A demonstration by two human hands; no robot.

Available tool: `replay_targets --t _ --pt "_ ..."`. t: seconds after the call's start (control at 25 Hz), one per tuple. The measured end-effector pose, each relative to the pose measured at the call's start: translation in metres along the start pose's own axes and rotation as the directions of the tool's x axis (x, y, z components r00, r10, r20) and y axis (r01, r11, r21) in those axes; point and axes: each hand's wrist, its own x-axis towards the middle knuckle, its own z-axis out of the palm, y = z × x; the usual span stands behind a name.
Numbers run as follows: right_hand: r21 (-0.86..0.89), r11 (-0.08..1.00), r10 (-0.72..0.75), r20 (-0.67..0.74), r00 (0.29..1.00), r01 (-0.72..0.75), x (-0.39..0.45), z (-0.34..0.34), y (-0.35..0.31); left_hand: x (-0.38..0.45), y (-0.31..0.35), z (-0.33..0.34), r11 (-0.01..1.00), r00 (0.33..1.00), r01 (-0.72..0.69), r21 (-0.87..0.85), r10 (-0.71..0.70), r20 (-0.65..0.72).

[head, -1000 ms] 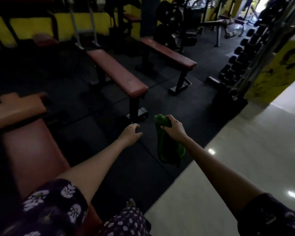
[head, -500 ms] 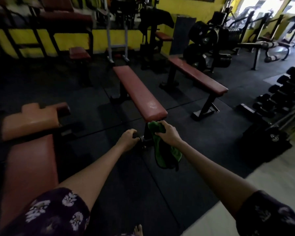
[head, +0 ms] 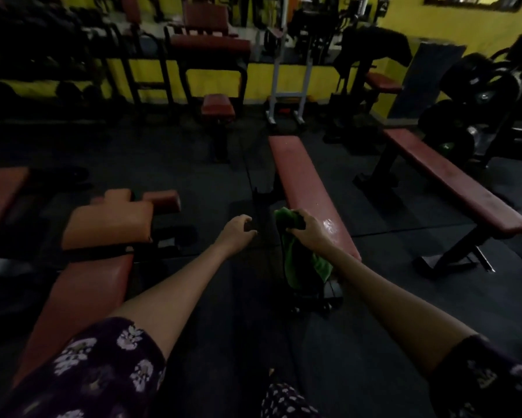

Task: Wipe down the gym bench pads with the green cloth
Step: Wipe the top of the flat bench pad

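My right hand [head: 309,230] grips the green cloth [head: 302,267], which hangs down from it over the near end of a flat red bench pad [head: 305,188] running away from me. A wet sheen shows on that pad just right of the hand. My left hand [head: 235,232] hovers to the left of the bench with loosely curled fingers and holds nothing. A second flat red bench [head: 452,179] stands further right. An inclined bench with an orange seat pad [head: 108,221] and a red back pad [head: 84,297] is at my left.
Dark rubber flooring lies between the benches. A small red stool [head: 218,107] and a white rack [head: 286,95] stand at the back by the yellow wall. Weight plates [head: 477,95] are stacked at the right. Another red pad [head: 0,191] sits at the far left.
The view has swung left and closer to the middle bench. My right hand with the cloth now sits over the bench's near end; the left hand keeps its place beside it.
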Motion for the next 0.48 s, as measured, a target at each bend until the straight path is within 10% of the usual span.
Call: replay_targets --t 0.48 --pt "-0.013 0.996 -0.087 0.145 0.986 0.090 0.280 0.019 -0.045 0.220 -0.026 -0.078 0.985 0.979 0.167 -0.036 -0.170 -0.108"
